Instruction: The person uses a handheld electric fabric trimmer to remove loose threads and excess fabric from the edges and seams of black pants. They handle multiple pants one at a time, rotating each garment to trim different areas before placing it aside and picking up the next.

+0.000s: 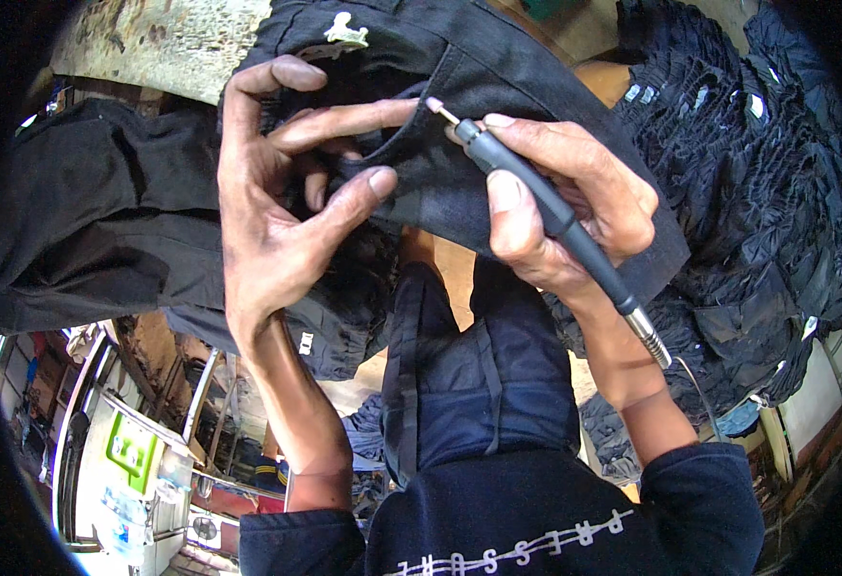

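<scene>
Holds a pen-style rotary handpiece (589,254) in the right hand (605,182) at two o'clock, with the forward end pinched between thumb and fingers and the metal spring sleeve (647,336) trailing toward half past four. Aims the pale pinkish tip (434,105) toward half past ten, at the black stitched garment (507,77) lying at twelve o'clock beneath both hands. Spreads the left hand (272,221) at ten o'clock, unclenched: thumb well apart, one finger extended almost to the tip, just beside a curved fabric edge (397,144). Cannot tell of any grasp by the lower, partly hidden fingers. Cannot confirm contact between tip and cloth from this view. Appears, by judgement, to be at the step of applying the tip near the curved fabric edge, with the left hand steadying the cloth. Calls next for a constant handpiece angle, light pressure and firm support beside the work point. Keep the extended finger clear of the tip's path. Keep the pale figure-shaped emblem (346,31), between eleven and twelve o'clock, outside the stroke. Note also dark cloth (85,211) toward nine o'clock and heaped black garments (728,211) toward two o'clock.
</scene>
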A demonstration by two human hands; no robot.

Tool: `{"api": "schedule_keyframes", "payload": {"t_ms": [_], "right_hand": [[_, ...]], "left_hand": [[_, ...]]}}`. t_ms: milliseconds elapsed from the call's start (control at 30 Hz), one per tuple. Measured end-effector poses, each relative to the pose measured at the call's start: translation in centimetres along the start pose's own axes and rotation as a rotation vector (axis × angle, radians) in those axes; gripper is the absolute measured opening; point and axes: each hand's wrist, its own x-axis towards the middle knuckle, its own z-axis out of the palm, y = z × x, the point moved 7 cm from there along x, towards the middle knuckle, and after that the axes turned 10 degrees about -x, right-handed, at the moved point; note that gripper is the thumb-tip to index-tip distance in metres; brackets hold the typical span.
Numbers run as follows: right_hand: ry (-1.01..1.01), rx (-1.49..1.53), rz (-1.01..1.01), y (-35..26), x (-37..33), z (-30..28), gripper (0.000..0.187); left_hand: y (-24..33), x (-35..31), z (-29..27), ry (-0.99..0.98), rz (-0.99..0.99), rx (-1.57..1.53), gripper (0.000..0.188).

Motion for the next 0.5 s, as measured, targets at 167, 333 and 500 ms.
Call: {"api": "schedule_keyframes", "payload": {"t_ms": [167,333,500], "right_hand": [[0.011,-0.014,-0.006,0.18,-0.06,-0.02,0.028],[0.009,0.043,0.052,0.67,-0.03,0.14,0.027],[0.02,0.025,0.097,0.83,0.02,0.16,0.025]], "left_hand": [[0.03,-0.05,0.06,0.017,-0.045,-0.004,0.068],[0.27,-0.14,0.18,0.016,-0.069,0.035,0.068],[0.36,0.03,0.33,-0.004,-0.044,0.06,0.067]]}}
